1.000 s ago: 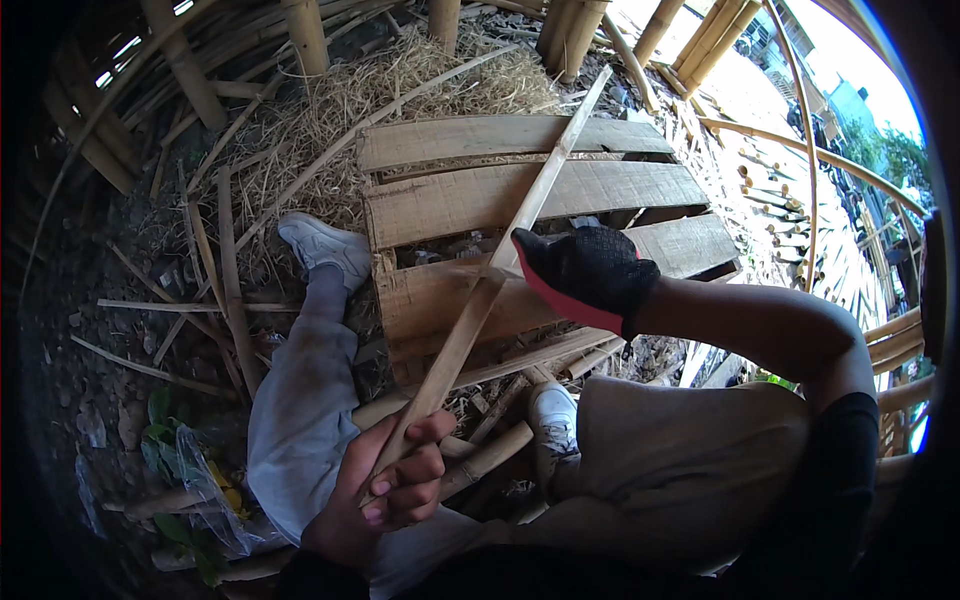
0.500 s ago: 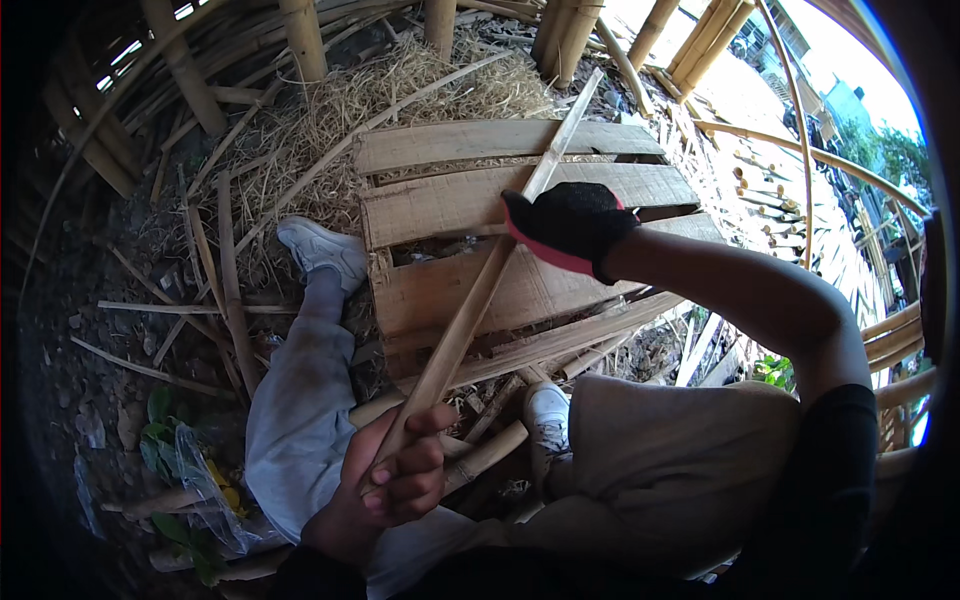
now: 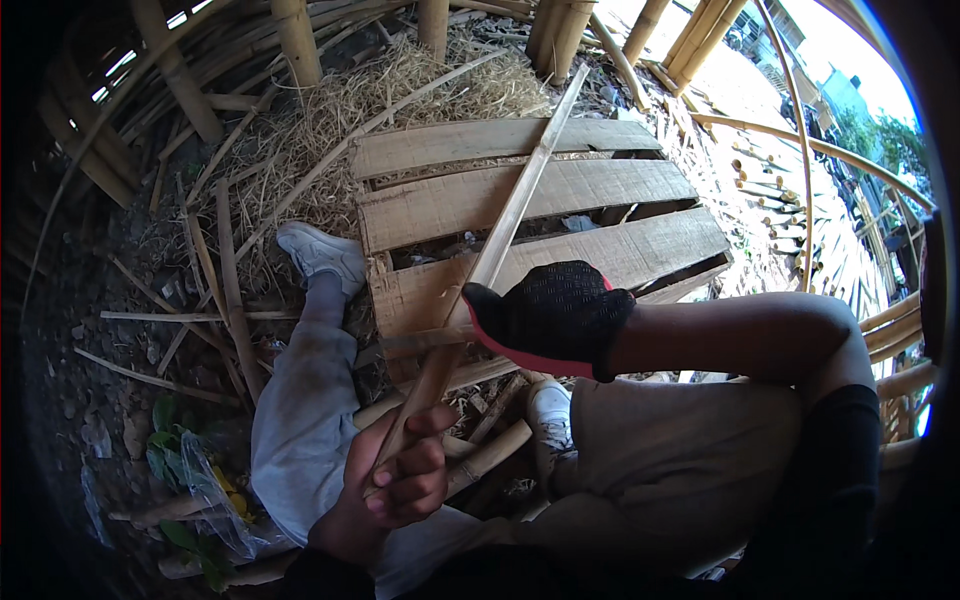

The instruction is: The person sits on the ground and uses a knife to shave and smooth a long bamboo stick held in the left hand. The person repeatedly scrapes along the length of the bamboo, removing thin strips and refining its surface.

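Observation:
A long split bamboo strip (image 3: 515, 205) slants from my lap up across a slatted wooden platform (image 3: 430, 210). My bare left hand (image 3: 400, 470) is closed around its near end. My right hand (image 3: 555, 315), in a black and red glove, is closed at the strip's middle, lower down than the platform's centre. From that fist a flat knife blade (image 3: 400, 343) sticks out to the left, lying across the strip; its handle is hidden inside the glove. A small raised sliver (image 3: 452, 293) shows on the strip just above the blade.
My shoes (image 3: 325, 258) stand beside and before the platform. Dry shavings (image 3: 420, 95) heap behind it, near upright bamboo posts (image 3: 295, 45). Loose strips (image 3: 235, 280) and a clear plastic bag (image 3: 215, 500) lie at left. Cut bamboo pieces (image 3: 765, 185) lie at far right.
My right hand has drawn the knife down along the strip toward my left hand. My left hand keeps its grip, while the strip's far end has shifted slightly left.

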Demonstrator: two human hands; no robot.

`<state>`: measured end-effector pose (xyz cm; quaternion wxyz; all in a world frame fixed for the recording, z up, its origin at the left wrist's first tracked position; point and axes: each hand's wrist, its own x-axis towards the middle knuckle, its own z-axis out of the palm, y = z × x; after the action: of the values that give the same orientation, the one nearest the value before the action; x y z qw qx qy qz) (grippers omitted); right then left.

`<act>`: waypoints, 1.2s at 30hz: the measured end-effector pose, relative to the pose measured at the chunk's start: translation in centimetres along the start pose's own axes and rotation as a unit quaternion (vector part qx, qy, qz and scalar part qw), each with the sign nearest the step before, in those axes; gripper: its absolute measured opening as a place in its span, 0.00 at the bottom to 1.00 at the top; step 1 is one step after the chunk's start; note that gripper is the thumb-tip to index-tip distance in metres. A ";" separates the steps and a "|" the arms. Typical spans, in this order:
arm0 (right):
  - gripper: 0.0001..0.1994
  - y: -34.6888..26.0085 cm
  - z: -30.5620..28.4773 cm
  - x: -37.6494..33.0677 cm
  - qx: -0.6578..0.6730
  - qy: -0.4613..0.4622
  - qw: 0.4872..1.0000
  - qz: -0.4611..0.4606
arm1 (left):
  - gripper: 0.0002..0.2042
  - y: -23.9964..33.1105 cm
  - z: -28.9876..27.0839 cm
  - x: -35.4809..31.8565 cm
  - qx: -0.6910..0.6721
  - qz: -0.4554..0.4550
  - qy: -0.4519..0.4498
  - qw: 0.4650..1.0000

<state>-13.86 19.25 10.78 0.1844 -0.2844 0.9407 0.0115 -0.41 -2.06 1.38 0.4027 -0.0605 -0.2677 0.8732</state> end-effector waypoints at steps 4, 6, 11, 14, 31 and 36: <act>0.30 7.7 1.2 4.0 -0.007 0.086 0.991 0.100 | 0.14 0.0 0.4 0.9 -0.009 -0.005 0.040 0.999; 0.31 7.7 -0.7 4.5 0.019 0.057 0.991 0.121 | 0.14 -0.2 0.1 0.6 0.010 0.003 0.041 0.999; 0.35 3.4 -1.1 2.7 0.063 -0.011 0.993 0.100 | 0.14 -0.3 0.4 -0.3 0.021 -0.012 0.042 0.999; 0.33 11.9 -3.5 5.8 0.109 0.032 0.959 0.260 | 0.14 -0.1 0.2 0.1 0.015 -0.008 0.039 0.999; 0.29 -1.2 -2.3 -1.0 0.048 -0.022 0.985 -0.164 | 0.19 1.1 1.5 -0.9 0.291 0.030 0.152 0.944; 0.15 0.0 0.9 -2.3 0.011 0.136 0.972 -0.190 | 0.17 0.2 1.8 0.0 0.424 0.068 0.191 0.883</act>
<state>-11.79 20.64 10.74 0.0568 -0.4546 0.8859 -0.0725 -1.15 -2.96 2.84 0.3727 -0.0681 0.2148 0.9002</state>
